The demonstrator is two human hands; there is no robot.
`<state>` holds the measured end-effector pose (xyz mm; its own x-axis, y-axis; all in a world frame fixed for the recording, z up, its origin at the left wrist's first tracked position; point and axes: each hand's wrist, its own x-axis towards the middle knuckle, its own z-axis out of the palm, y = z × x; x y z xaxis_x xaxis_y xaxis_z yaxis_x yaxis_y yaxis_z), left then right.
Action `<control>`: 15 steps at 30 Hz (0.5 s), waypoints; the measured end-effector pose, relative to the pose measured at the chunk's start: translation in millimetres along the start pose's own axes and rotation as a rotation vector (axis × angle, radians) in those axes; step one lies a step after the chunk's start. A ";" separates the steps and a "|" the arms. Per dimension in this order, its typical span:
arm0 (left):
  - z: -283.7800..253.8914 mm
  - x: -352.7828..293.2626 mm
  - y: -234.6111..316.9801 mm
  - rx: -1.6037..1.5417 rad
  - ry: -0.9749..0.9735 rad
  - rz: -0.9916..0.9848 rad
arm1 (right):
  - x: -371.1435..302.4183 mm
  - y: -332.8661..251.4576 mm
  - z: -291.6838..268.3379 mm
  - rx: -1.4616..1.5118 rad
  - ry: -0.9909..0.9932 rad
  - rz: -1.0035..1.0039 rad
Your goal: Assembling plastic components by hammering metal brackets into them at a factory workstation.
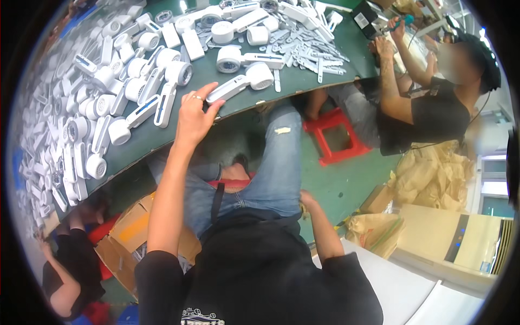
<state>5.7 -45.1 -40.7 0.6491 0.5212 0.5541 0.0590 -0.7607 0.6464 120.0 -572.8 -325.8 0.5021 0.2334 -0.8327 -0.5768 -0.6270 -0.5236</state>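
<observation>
A white handheld fan (233, 88) lies at the table's near edge, its round head toward the right. The thumb and fingers of my left hand (196, 118) pinch the end of its handle; a ring shows on one finger. My right hand (307, 199) hangs low beside my right thigh, away from the table, with its fingers mostly hidden. Just beyond the held fan lies another white fan (229, 58) with its grille facing me. Loose flat grey-white strips (311, 51) are heaped to the far right of it.
Many white fans and housings (103, 108) cover the left of the green table (216, 111). A co-worker (428, 108) sits at right near a red stool (333, 135), holding a teal tool. Another person (70, 271) is at lower left. Cardboard boxes (132, 227) and brown bags (433, 173) stand around.
</observation>
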 end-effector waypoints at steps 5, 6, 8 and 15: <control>-31.4 -7.0 -6.0 0.117 -0.025 -0.134 | -17.2 -28.1 55.8 -0.073 -0.108 0.089; -24.6 -3.4 -2.6 0.111 -0.046 -0.133 | -11.1 -26.5 52.5 -0.073 -0.094 0.109; -31.8 -7.7 -3.8 0.131 -0.040 -0.166 | -6.3 -34.0 65.0 -0.111 -0.131 0.156; -34.8 -12.6 -1.0 0.161 -0.183 -0.201 | 26.5 -52.4 57.4 -0.202 -0.165 0.368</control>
<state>-29.0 -37.5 -30.0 0.7368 0.6003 0.3110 0.3100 -0.7088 0.6336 126.6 -491.1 -330.8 0.1682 0.0732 -0.9830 -0.5517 -0.8194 -0.1554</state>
